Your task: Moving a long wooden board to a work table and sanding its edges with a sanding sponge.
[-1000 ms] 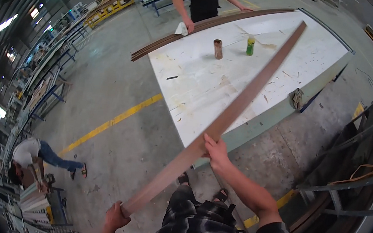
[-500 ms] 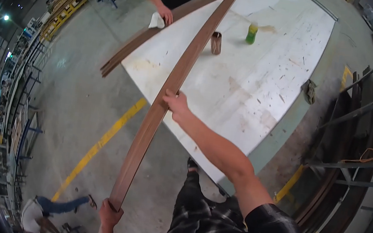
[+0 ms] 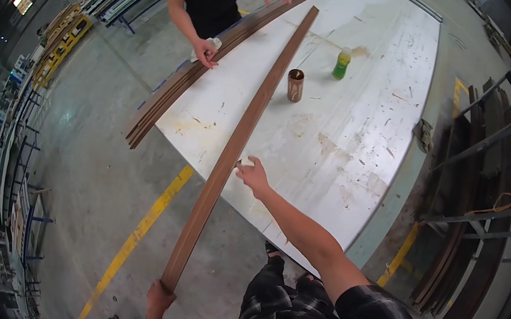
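Gripping the plank (image 3: 239, 138) end at bottom centre, left hand (image 3: 159, 297) closed; right hand (image 3: 253, 175) fingers loose, open, just right of its mid-length; plank runs toward upper centre over the desk (image 3: 364, 109).

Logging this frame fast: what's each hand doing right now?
Left hand: closed on the near end of the long brown strip.
Right hand: open, fingers spread beside the strip, holding nothing; whether it touches the strip cannot be told.

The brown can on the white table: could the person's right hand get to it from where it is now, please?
Probably not without stepping forward. The right hand hovers open beside the long wooden strip, near the white table edge; the brown can stands well beyond it, though nothing blocks the way.
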